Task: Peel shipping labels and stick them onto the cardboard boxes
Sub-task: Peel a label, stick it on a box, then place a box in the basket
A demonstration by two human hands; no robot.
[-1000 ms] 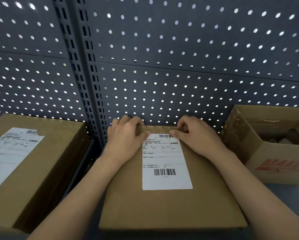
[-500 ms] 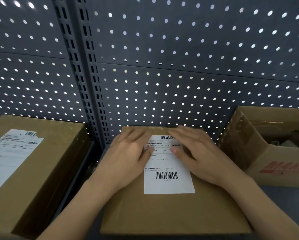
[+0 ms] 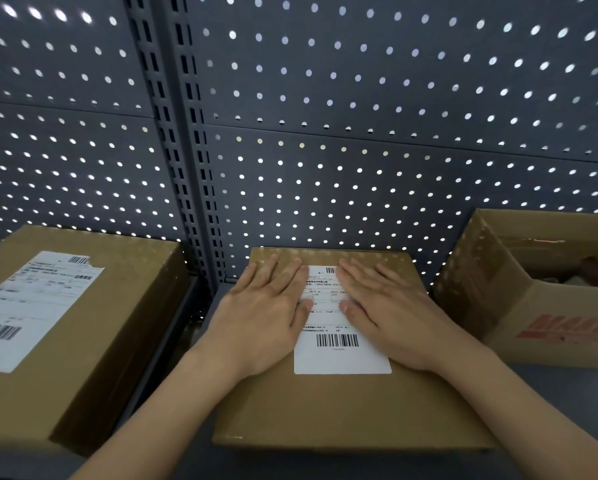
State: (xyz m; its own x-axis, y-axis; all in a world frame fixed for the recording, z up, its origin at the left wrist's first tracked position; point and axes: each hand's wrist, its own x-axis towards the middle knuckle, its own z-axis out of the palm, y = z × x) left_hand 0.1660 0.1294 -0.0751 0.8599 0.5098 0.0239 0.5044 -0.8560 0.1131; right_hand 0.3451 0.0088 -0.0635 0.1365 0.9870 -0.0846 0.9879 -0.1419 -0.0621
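Cardboard, plain brown: closed box [image 3: 342,410] sits right under both hands, flat on the grey shelf [image 3: 567,393]. White shipping label [image 3: 339,358] lies on its lid, square to the edges. Its upper half is between and under the hands, its lower half back toward the wrists.

Print on it: small barcode at the far edge between the fingertips, gridded rows of black text mid-label, wider barcode with a digit line under it just behind the thumbs. Characters too small to read. Lower corners lie smooth against the board.

Left hand [image 3: 263,317]: palm down, fingers straight and together, laid on the lid with index finger and thumb over the label's left edge. Right hand [image 3: 391,313]: same, mirrored, covering the right edge. Hands apart, a strip of label showing between them, thumb tips pointed at each other. Both press flat, fingers uncurled.

Out past the left hand: taller-looking closed brown box [image 3: 135,265] with its own white label [image 3: 24,306]. That one has a barcode at the far end by a ragged notch in the edge and another barcode at the near end; text blurred.

Out past the right hand: open carton [image 3: 491,299], flaps up, red block lettering [image 3: 567,327] on its near side, blurred and cut by the frame edge, not readable. Contents in shadow, can't make them out.

Beyond the fingertips: dark grey pegboard [image 3: 360,98], light through the holes, slotted upright [image 3: 186,168] above the left hand.
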